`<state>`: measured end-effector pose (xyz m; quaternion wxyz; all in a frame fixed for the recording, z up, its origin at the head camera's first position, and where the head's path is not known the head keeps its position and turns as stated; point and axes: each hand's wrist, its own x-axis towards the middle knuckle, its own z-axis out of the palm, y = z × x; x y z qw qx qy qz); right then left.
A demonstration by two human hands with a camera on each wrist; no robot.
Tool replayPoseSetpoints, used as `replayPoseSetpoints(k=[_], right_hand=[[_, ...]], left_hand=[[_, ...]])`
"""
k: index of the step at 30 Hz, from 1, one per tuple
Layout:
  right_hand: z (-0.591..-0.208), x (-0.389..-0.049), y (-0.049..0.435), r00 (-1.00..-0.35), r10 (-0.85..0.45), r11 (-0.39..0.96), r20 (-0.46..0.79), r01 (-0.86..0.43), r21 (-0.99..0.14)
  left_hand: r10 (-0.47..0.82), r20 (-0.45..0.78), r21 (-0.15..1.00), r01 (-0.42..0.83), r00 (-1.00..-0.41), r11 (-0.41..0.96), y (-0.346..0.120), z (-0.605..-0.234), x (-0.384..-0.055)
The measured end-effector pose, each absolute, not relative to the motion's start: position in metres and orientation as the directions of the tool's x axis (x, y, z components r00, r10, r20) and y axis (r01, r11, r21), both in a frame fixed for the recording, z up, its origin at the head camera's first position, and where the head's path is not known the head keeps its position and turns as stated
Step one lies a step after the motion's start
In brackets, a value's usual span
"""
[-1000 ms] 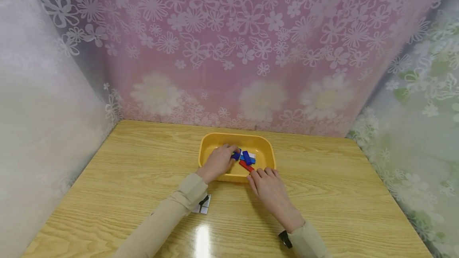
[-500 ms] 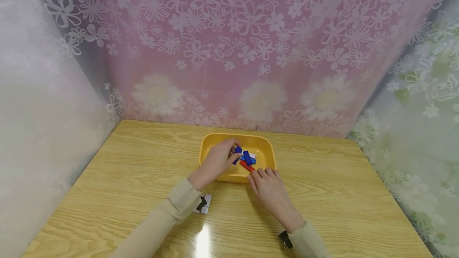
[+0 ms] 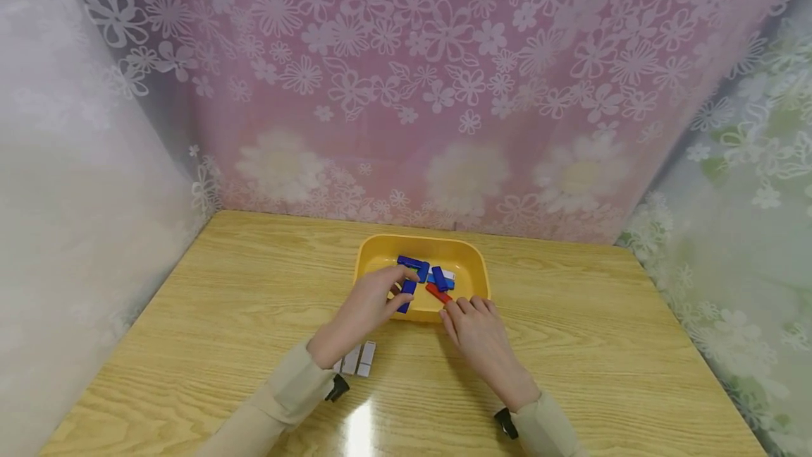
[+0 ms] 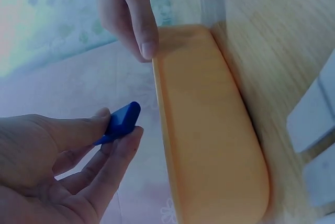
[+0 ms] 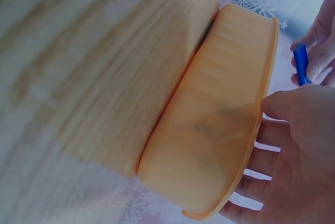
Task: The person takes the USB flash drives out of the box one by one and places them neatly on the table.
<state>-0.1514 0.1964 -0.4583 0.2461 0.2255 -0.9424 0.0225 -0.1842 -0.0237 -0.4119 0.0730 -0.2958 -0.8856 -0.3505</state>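
My left hand (image 3: 364, 302) pinches a small blue oblong block (image 3: 407, 295) between thumb and fingers, over the near left rim of a yellow plastic bin (image 3: 469, 249). The left wrist view shows the block (image 4: 123, 122) with one rounded end and its lower part hidden by the fingers. My right hand (image 3: 478, 337) holds the bin's near right rim, its thumb outside and fingers inside in the right wrist view. Inside the bin lie more blue blocks (image 3: 414, 264), a red one (image 3: 438, 293), a light blue one (image 3: 449, 285) and a white one (image 3: 450, 274).
White oblong blocks (image 3: 366, 359) lie side by side on the wooden table (image 3: 571, 316), left of the bin's near side and partly under my left forearm. Flowered pink cloth (image 3: 406, 125) hangs behind the table, with pale cloths at both sides.
My left hand has picked a blue block out of the pile and drawn it left and nearer, to the near rim. The right hand stays on the rim.
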Motion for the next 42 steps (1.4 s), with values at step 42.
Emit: replayPoseSetpoints(k=[42], right_hand=[[-0.457, -0.15, 0.196, -0.793, -0.405, 0.901, 0.455, -0.43, 0.053]], left_hand=[[0.583, 0.159, 0.353, 0.597, -0.797, 0.72, -0.048, -0.46, -0.149]])
